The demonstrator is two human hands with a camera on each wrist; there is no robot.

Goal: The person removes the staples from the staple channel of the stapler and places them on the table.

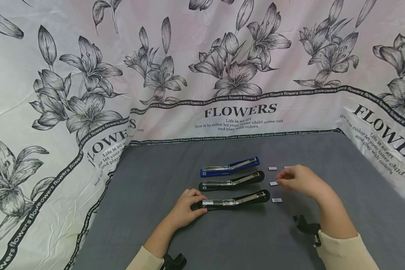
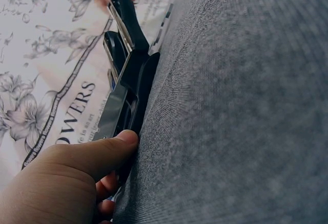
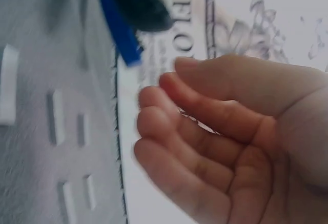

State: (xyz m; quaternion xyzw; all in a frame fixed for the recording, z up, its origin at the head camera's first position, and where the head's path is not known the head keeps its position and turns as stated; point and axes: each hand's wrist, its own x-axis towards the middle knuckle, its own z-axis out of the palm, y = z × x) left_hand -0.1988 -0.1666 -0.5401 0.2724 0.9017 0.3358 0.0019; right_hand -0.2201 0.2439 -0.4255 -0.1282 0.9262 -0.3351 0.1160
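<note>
My left hand holds the left end of the nearest black stapler, its thumb along the near side in the left wrist view. That stapler lies folded open, with a pale strip in its channel by my fingers. Behind it lie another opened black stapler and an opened blue stapler. My right hand hovers over small staple strips, fingers loosely bent and nothing visible between them in the right wrist view. One staple strip shows just beside its fingertips; another lies nearer.
A grey cloth covers the table. Farther back lies a staple strip, with one more partly hidden behind my right hand. White flower-printed fabric rises at the back and both sides. Black wrist mounts sit at both cuffs.
</note>
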